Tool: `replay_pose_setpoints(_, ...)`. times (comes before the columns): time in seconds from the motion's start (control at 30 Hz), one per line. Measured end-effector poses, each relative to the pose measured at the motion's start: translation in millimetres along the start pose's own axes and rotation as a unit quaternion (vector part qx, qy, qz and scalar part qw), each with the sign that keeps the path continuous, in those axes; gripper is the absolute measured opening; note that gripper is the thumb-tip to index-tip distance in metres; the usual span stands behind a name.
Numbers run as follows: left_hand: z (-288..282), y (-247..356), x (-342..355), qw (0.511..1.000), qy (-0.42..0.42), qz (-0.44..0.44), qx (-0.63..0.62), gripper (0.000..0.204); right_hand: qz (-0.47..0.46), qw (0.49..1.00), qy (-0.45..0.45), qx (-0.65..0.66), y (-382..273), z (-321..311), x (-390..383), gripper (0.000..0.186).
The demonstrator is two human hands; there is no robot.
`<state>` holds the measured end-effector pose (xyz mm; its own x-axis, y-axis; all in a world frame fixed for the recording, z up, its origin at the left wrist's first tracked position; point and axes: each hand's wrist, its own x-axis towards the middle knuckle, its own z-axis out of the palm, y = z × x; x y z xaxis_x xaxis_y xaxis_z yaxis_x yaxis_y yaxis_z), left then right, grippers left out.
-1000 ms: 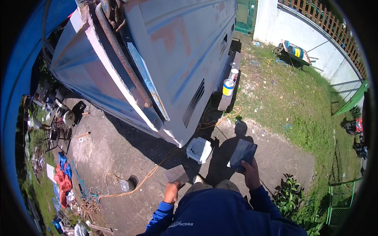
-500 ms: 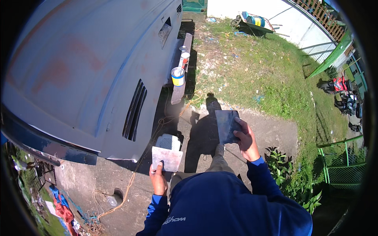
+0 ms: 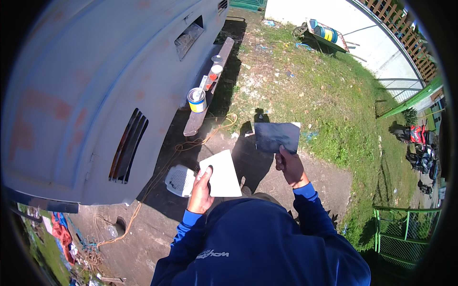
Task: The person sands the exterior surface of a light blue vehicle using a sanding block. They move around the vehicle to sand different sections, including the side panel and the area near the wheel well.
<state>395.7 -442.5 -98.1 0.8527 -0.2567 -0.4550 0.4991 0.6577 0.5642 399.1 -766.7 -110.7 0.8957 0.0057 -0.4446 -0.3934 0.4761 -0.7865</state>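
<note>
In the head view, the person's left hand (image 3: 202, 193) grips a pale flat plate (image 3: 222, 176) by its left edge, the thumb pressed on the upper face, which shines almost white in the sun. The right hand (image 3: 289, 167) is closed on the lower edge of a dark flat plate (image 3: 276, 136), its thumb on the dark, smeared face. The two plates are held up in front of the person, apart from each other, the pale one nearer the body. Both forearms are in blue sleeves (image 3: 312, 202). Below and to the left of the pale plate, a white perforated stool (image 3: 180, 181) stands on concrete. Further left is a large grey painted body (image 3: 95, 95) with reddish-brown patches and a dark slatted vent (image 3: 129, 145). Beside it, a long plank (image 3: 193, 126) carries a yellow, blue and white can (image 3: 196, 101) and smaller containers behind it. An orange cord (image 3: 179, 148) runs across the ground near the stool. Beyond the grass (image 3: 334, 109), a loaded wheelbarrow (image 3: 334, 44) stands by a white wall (image 3: 296, 14).
</note>
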Motion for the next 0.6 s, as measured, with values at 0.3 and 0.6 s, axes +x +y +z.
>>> replay_pose_setpoints(0.3,-9,22,40,0.975,-0.001,0.074,0.208,0.045,-0.029,0.885,-0.303,-0.352,36,80,108,0.037)
replay_pose_setpoints(0.6,-70,79,3,0.783,0.09,0.017,0.616,0.042,-0.272,0.729,-0.368,-0.509,15,187,165,0.061)
